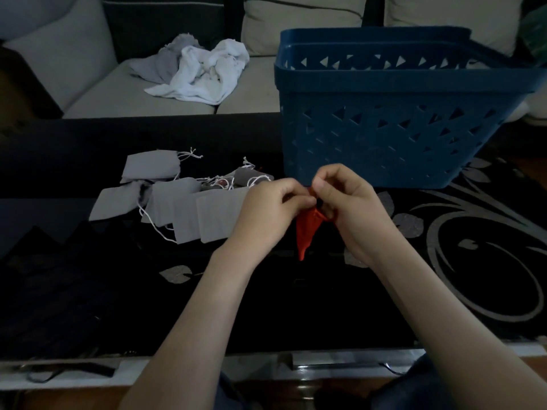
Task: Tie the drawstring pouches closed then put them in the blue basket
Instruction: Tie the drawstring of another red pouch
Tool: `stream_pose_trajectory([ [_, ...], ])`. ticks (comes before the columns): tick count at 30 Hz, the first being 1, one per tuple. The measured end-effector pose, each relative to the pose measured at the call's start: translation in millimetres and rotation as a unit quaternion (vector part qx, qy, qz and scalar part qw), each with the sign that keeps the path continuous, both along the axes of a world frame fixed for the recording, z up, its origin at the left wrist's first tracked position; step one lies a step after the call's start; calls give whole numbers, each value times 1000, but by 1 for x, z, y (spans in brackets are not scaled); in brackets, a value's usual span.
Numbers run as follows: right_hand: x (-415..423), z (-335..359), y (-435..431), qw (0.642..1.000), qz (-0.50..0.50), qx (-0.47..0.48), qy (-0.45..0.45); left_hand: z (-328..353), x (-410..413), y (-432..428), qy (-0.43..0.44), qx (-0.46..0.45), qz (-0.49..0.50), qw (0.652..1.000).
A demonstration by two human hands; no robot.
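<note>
A red drawstring pouch [306, 229] hangs between my hands above the dark table. My left hand [268, 208] pinches its top from the left, and my right hand [346, 199] pinches the gathered neck from the right. The strings are hidden behind my fingers. Several grey pouches [183, 202] with white strings lie in a loose pile on the table to the left of my hands. The blue basket [384, 113] with triangular cut-outs stands just behind my hands, to the right.
The table wears a black cloth with a silver floral pattern [473, 247]. Behind it is a light sofa [103, 93] with crumpled white and grey cloths [201, 72] on the seat. The table's near edge [296, 362] runs below my forearms.
</note>
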State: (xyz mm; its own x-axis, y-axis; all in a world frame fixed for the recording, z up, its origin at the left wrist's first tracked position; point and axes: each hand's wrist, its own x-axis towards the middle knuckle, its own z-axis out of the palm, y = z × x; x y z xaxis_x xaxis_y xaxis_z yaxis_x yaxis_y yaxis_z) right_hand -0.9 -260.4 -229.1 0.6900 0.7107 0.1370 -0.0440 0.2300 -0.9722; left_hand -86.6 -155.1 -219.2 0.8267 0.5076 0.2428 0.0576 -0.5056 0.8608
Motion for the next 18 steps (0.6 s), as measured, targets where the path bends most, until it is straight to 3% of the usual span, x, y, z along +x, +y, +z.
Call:
stream_pose_trajectory([
  [4,-3,0,2,999,31,10,13,-2,-1,0,3,27,3,1000],
  [13,0,6,-1,997,55,52,16,4,-2,-3,-64,-136,-49,987],
  [18,5,3,-2,997,68,20,-14,9,-6,-4,-44,-209,-70,974],
])
